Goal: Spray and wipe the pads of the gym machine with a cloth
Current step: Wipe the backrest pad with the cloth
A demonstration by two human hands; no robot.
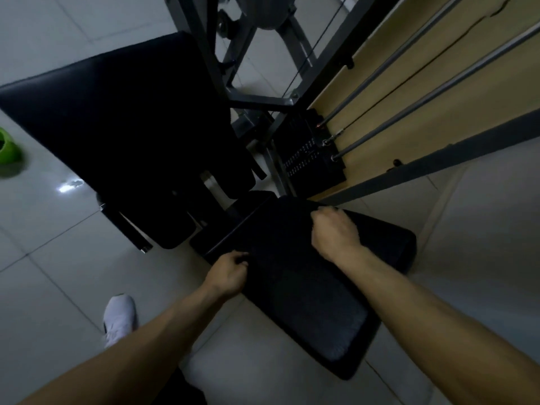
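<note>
A dark textured cloth (295,287) lies spread over the black seat pad (394,244) of the gym machine. My left hand (229,273) pinches the cloth's near left edge with curled fingers. Curled over the cloth's far corner, my right hand (333,229) grips it near the back of the seat. A large black back pad (117,112) slopes up to the left of the seat. No spray bottle can be clearly made out.
The grey machine frame (257,100), a black weight stack (309,153) and its guide rods (423,103) stand behind the seat. A green object (8,147) sits on the tiled floor at far left. My white shoe (119,317) is left of the seat.
</note>
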